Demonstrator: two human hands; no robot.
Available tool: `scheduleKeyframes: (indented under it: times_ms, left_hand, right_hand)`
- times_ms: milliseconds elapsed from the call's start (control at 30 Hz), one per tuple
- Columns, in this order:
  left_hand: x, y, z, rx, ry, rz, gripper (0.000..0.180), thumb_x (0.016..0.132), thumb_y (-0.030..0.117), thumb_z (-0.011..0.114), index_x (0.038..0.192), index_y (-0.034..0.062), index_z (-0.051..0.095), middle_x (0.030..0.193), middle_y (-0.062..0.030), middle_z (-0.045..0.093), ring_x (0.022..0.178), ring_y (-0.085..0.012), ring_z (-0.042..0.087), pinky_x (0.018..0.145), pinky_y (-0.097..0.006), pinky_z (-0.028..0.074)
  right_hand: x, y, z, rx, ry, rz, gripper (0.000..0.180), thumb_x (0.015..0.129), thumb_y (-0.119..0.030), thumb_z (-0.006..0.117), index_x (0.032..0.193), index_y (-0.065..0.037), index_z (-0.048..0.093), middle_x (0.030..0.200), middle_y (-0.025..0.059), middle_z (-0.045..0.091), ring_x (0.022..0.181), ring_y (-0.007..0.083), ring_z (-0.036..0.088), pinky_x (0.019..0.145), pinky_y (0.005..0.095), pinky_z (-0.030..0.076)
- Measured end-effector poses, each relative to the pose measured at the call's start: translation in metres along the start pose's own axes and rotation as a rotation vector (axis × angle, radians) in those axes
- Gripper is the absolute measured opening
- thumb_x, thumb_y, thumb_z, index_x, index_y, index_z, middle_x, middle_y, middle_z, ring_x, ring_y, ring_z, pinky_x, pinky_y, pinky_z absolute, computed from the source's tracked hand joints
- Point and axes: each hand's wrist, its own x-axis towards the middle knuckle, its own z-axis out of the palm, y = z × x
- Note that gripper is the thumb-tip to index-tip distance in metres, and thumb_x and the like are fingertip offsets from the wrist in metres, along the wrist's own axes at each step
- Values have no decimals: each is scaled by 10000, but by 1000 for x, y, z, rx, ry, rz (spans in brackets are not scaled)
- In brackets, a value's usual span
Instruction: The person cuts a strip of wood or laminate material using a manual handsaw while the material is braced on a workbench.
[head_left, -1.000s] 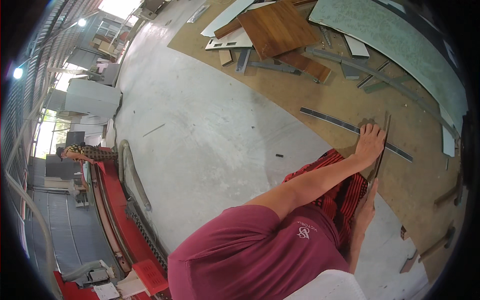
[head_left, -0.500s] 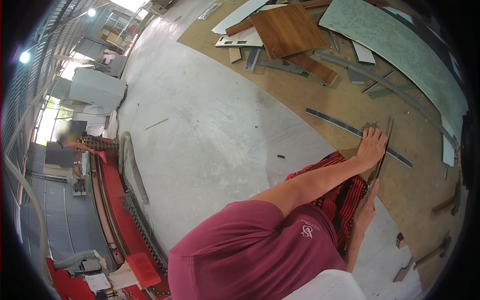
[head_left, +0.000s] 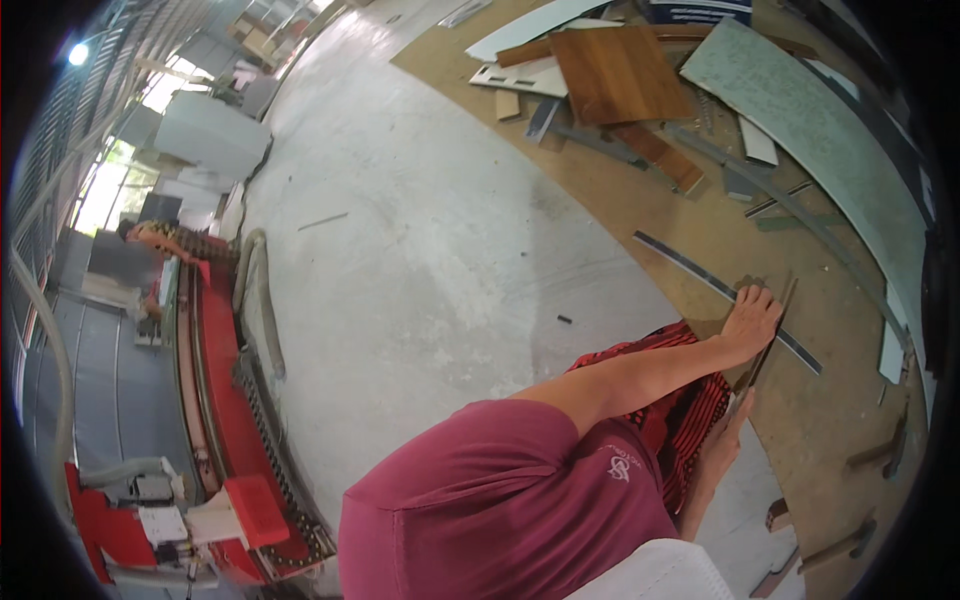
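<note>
My left hand (head_left: pixel 754 325) is closed over two crossing strips on a brown board (head_left: pixel 625 215). One is a long dark strip with a pale edge (head_left: pixel 685 263), lying slantwise under the fingers. Across it runs a thin dark strip (head_left: pixel 762 365), its far tip showing just beyond my fingertips. My right hand (head_left: pixel 718 450) grips the near end of this thin strip, below and closer to my body. Its fingers are partly hidden, and I cannot make out what kind of tool or piece the thin strip is.
Wood offcuts, with a brown panel (head_left: pixel 620 75) on top, lie at the far end of the board. A long pale green sheet (head_left: pixel 800 120) curves along the right. A person (head_left: pixel 180 240) stands by a red machine (head_left: pixel 225 360) at left. A small dark piece (head_left: pixel 565 320) lies on the floor.
The whole view has shifted, so both hands appear lower. My right hand is slightly farther from my left, which still presses at the crossing of the strips.
</note>
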Motion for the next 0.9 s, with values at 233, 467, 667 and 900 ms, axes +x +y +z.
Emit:
scheduleKeyframes:
  times_ms: [233,467,667,900]
  left_hand:
    - [0,9,-6,2,-43,-3,257,711,79,645,929,52,514,953,-141,470,933,-317,443,853,-423,340]
    - [1,3,-8,7,-45,5,227,731,71,623,925,55,505,954,-141,461,921,-317,436,854,-426,335]
    - [3,3,-10,2,-62,-4,223,745,78,611,937,51,501,953,-146,458,930,-320,435,858,-429,331]
    - [-2,5,-11,-6,-74,-9,217,745,77,612,931,54,502,947,-146,459,930,-319,435,854,-428,329]
  right_hand:
    - [-28,40,18,33,69,-14,551,963,-104,401,1473,-238,243,1244,211,563,970,403,620,720,439,497]
    - [7,15,8,13,114,-112,555,957,-71,396,1469,-234,257,1175,194,604,836,412,638,661,477,483]
    - [-29,21,14,-26,129,-101,555,953,-62,399,1471,-199,254,1163,184,617,862,406,639,650,461,486]
    - [5,7,5,38,86,-105,546,960,-71,393,1470,-207,257,1224,204,577,900,404,637,670,453,491]
